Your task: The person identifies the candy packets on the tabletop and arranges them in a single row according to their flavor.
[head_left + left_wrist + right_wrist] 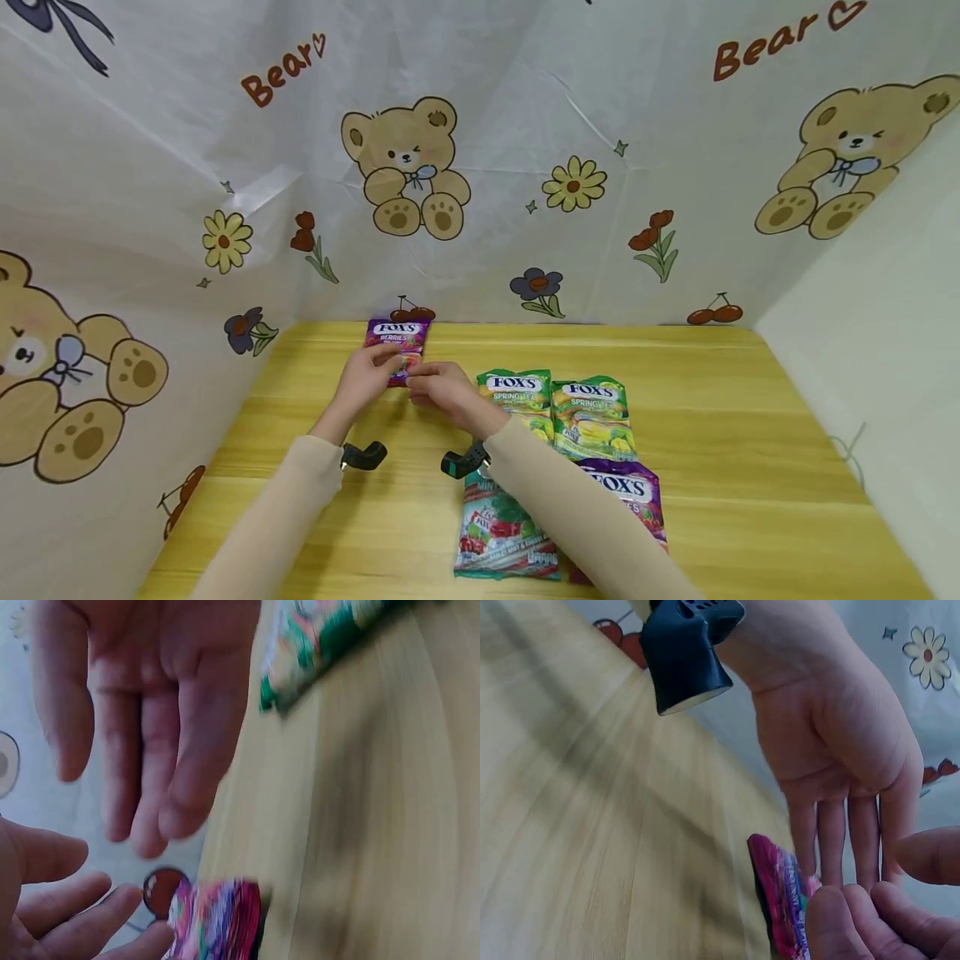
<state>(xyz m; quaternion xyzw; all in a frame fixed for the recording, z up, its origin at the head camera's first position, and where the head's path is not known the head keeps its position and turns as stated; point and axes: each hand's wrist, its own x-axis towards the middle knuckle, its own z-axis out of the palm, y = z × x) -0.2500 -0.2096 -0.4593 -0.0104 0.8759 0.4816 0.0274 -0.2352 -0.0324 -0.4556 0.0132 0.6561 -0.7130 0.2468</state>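
Here, the left hand [363, 380] and right hand [448, 392] are at a purple candy bag [408, 337], fingers loosely extended and released; contact is unclear. It lies at the counter's [735, 433] back edge, left of two green bags [517, 398] [592, 417], a mint bag [501, 533] and a second purple bag [643, 496].

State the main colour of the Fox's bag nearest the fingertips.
Purple; the bag shows best in the head view.
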